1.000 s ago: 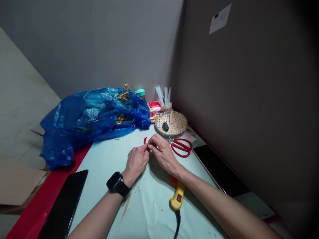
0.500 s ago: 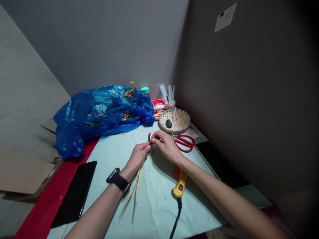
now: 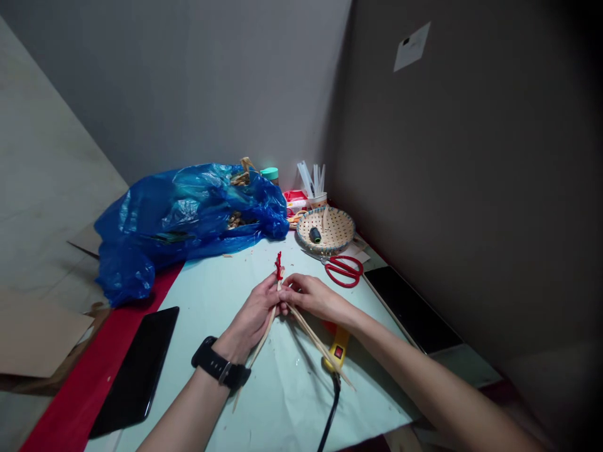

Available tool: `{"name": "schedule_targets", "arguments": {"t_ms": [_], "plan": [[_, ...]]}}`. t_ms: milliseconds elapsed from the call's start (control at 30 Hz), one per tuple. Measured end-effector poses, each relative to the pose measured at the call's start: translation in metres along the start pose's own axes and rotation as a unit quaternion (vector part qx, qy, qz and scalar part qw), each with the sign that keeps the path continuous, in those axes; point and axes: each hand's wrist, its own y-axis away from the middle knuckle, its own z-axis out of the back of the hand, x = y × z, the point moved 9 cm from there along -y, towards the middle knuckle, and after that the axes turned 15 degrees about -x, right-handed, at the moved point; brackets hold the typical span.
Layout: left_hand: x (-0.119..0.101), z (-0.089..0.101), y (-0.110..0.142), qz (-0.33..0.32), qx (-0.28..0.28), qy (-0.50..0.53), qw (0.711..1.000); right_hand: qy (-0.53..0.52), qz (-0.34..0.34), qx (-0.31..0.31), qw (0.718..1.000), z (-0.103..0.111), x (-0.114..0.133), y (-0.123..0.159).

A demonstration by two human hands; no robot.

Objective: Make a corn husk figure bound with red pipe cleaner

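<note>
Pale dried fibre strips [image 3: 308, 329] with a small red tip [image 3: 279, 267] stand between my hands over the table. My left hand [image 3: 257, 309] is closed, pinching the strips just below the red part; one strand trails down beside its wrist. My right hand [image 3: 315, 297] pinches the strips from the other side, its fingertips meeting the left ones. More strands slant from there down to the right, passing over a yellow glue gun [image 3: 339, 345] that lies partly under my right forearm. Exactly how the fingertips grip is partly hidden.
Red-handled scissors [image 3: 343, 271] lie beyond my right hand, near a woven basket [image 3: 336, 242] with a dark thread spool [image 3: 315, 235]. Behind stands a cup [image 3: 318, 200] of glue sticks. A blue plastic bag [image 3: 183, 220] bulges back left. Dark flat devices lie left [image 3: 136, 370] and right [image 3: 409, 307].
The red-tipped strips now show more fully above the fingers. My right hand has come lower, and strands that hung by my left wrist now partly spread to the right.
</note>
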Motion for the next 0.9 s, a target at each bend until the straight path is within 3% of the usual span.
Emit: {"name": "schedule_targets", "arguments": {"t_ms": [133,300,600,900], "plan": [[0.003,0.002,0.005,-0.006,-0.015,-0.019,1.0,-0.057,-0.027,0.035,0.997,-0.003,-0.004,0.005],[0.0,0.013,0.007,-0.037,-0.1,-0.069,0.992,-0.079,-0.045,0.041,0.995,0.001,-0.01,0.009],[-0.006,0.026,0.003,-0.041,-0.134,-0.164,0.976,0.088,0.043,-0.022,0.995,0.019,0.012,0.01],[0.008,0.033,-0.003,0.026,-0.116,-0.109,0.987,0.128,0.008,-0.039,0.991,0.017,0.003,0.012]]}}
